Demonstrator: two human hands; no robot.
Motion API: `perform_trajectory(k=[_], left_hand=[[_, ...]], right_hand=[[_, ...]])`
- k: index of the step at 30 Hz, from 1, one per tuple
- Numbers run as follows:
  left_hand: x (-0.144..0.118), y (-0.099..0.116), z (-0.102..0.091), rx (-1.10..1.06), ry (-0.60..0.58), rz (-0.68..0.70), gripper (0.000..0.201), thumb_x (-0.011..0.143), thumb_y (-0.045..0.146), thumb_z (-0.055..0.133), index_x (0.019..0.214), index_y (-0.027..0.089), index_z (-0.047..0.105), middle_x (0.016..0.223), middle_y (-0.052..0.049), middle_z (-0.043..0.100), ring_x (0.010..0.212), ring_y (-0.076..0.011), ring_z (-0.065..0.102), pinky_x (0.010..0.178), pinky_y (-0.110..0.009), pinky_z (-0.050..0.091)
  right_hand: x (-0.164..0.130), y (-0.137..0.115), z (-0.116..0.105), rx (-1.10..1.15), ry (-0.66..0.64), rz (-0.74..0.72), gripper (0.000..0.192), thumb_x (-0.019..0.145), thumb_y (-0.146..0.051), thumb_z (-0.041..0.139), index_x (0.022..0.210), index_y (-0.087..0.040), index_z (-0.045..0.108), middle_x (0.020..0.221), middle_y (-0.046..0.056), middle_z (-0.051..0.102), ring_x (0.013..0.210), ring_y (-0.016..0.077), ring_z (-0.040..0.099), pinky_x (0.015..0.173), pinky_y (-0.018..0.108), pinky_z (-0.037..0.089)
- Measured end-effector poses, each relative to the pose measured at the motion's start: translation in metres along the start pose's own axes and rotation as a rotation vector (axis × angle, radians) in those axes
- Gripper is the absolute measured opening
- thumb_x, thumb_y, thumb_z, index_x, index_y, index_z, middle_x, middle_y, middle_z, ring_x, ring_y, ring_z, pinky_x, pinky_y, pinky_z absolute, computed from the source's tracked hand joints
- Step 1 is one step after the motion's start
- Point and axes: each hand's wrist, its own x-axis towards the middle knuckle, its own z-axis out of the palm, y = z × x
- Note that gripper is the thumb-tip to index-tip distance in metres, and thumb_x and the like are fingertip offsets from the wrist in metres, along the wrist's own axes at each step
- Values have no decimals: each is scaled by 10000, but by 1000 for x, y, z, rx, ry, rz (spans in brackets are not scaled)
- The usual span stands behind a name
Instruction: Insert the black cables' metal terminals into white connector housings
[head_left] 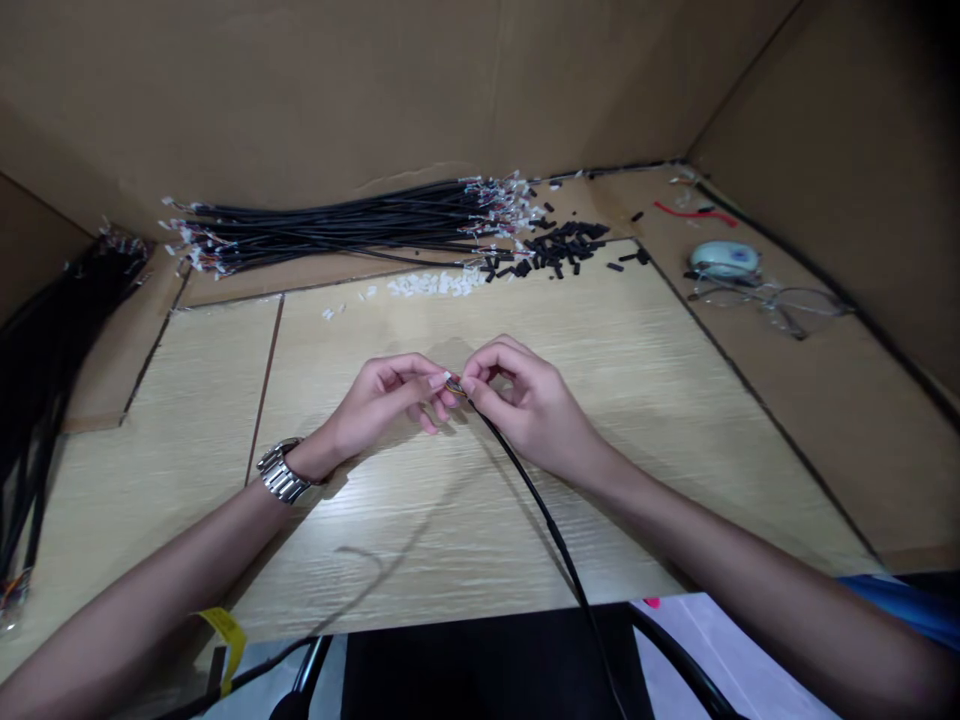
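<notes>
Black cable [551,530] is seen closest, running long and thin from the near table edge up and away to the hands. Its tip with small colored wires is pinched between the left hand [386,400] and the right hand [525,405], both closed on it. Both hands are equally near, over the wooden table [675,400].

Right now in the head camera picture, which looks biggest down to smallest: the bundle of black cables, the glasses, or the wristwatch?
1. Bundle of black cables
2. Glasses
3. Wristwatch
The wristwatch sits nearer the camera, yet looks smallest.
</notes>
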Motion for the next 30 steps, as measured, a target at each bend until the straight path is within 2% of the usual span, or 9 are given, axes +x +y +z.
perform_trajectory(k=[4, 7, 9, 12, 14, 22, 25, 30], left_hand=[[1, 0, 0, -8, 12, -18, 182, 861, 296, 699, 859, 114, 707, 761, -51, 728, 625, -129, 687, 532, -199, 568], [2, 0, 1, -18, 11, -20, 175, 861, 290, 697, 841, 116, 705, 750, -48, 728, 615, -126, 688, 531, -194, 566], [2, 1, 2, -13, 16, -17, 170, 865, 286, 693, 840, 118, 703, 747, -44, 726, 614, -123, 689, 535, -192, 567], [1, 2, 3, 15, 32, -14, 177, 867, 292, 691, 851, 116, 698, 751, -45, 725, 616, -123, 686, 543, -197, 575], [0, 2, 4, 34, 42, -9, 177, 871, 293, 687, 863, 117, 696, 756, -44, 723, 616, -120, 683, 545, -198, 580], [-1, -1, 6, 95, 97, 17, 163, 886, 276, 672, 898, 116, 703, 785, -51, 732, 626, -115, 689, 550, -191, 590], [-1, -1, 7, 124, 109, 20, 183, 884, 292, 673, 892, 112, 704, 797, -63, 739, 632, -122, 693, 551, -195, 589], [-2, 0, 8, 145, 114, 14, 204, 874, 316, 687, 902, 114, 703, 808, -63, 743, 648, -127, 699, 562, -201, 590]], right_hand=[[-1, -1, 0, -27, -5, -33, 57, 888, -161, 589, 834, -173, 607, 845, 21, 540, 771, 130, 539, 574, 232, 416], [-1, -2, 1, -1, -6, -4, 61, 884, -183, 594, 827, -168, 610, 840, 23, 541, 771, 131, 535, 567, 232, 408], [1, -2, 1, 80, -21, 91, 84, 883, -213, 598, 814, -165, 609, 801, 13, 545, 718, 120, 521, 566, 234, 403], [3, -3, -1, 282, -114, 313, 140, 884, -290, 600, 825, -163, 602, 740, -8, 559, 592, 93, 476, 515, 233, 379], [4, -3, -2, 367, -165, 410, 166, 875, -327, 606, 839, -165, 604, 737, -11, 577, 550, 85, 461, 482, 228, 365], [4, 1, -2, 364, -168, 449, 169, 879, -344, 594, 847, -178, 601, 709, -25, 573, 482, 83, 457, 438, 235, 370], [3, 2, 0, 304, -153, 391, 169, 894, -336, 573, 841, -178, 595, 695, -19, 569, 493, 93, 451, 450, 244, 362], [0, 4, 0, -67, -28, 48, 99, 888, -184, 569, 803, -167, 617, 776, 16, 573, 714, 129, 534, 622, 251, 408]])
